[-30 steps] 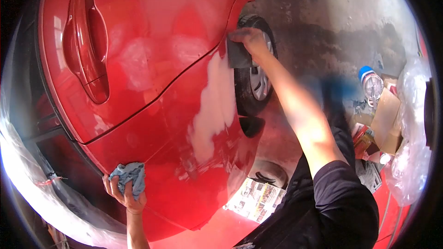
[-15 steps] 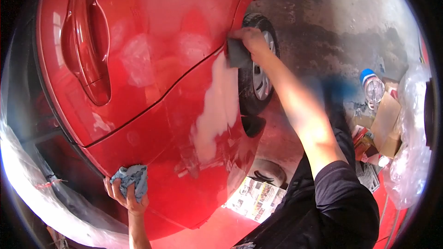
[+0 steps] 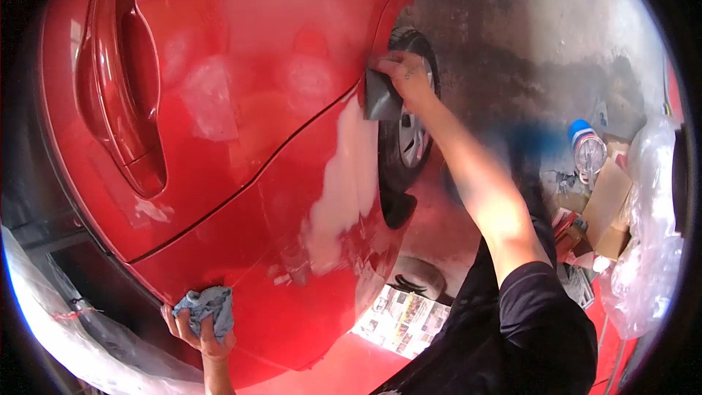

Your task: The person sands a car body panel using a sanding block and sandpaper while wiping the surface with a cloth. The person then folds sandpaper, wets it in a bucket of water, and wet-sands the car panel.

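Observation:
My right hand (image 3: 407, 77) pinches a dark grey sheet of sandpaper (image 3: 382, 95) at the edge of the wheel arch. The sheet lies beside the upper end of a pale filler patch (image 3: 342, 183) on the red car body (image 3: 270, 102), in front of the wheel (image 3: 409, 135). At lower left, my left hand (image 3: 205, 333) is closed around a crumpled blue-grey cloth (image 3: 208, 311), near the edge of the red panel. Whether the cloth presses on the paint, I cannot tell.
A red door handle (image 3: 124, 88) is at upper left. Newspaper (image 3: 404, 320) lies on the floor below the bumper. To the right are a blue-capped clear container (image 3: 588, 152), cardboard (image 3: 608, 201) and clear plastic sheeting (image 3: 651, 212).
The view has shifted a little, so the door handle appears further left. My right hand and the sandpaper have moved slightly down in view, showing more of the sheet. My left hand still holds the cloth.

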`<action>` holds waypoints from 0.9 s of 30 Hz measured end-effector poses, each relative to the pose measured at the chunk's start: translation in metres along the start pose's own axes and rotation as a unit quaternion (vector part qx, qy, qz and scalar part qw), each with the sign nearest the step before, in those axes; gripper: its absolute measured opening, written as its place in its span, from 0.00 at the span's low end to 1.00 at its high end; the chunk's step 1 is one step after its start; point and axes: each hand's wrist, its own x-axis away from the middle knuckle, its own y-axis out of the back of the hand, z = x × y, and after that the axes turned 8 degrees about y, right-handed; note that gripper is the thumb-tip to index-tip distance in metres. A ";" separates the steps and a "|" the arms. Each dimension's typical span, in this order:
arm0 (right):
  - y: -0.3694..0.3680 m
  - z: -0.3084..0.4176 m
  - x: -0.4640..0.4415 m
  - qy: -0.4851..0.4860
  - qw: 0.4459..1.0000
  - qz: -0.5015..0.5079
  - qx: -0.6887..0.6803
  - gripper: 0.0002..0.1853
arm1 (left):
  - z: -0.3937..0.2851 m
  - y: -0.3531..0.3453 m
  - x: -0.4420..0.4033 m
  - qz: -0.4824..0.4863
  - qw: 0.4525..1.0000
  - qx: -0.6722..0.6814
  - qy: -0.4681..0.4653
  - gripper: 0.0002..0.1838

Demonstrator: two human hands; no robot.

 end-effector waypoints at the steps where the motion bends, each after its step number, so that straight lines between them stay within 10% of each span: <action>1: 0.000 0.002 0.003 -0.015 1.000 0.002 -0.012 0.19 | -0.002 0.001 0.001 0.001 1.000 0.001 0.000 0.21; 8: 0.029 -0.003 -0.111 -0.077 0.991 0.024 -0.106 0.14 | 0.001 -0.002 0.002 0.003 1.000 -0.024 0.008 0.21; 13: 0.018 -0.035 -0.053 0.068 0.995 0.064 0.043 0.14 | 0.004 -0.001 0.003 0.004 1.000 -0.025 0.002 0.21; 27: -0.044 0.018 0.061 -0.107 0.980 -0.034 -0.166 0.10 | 0.000 -0.002 -0.008 -0.020 1.000 0.002 -0.008 0.19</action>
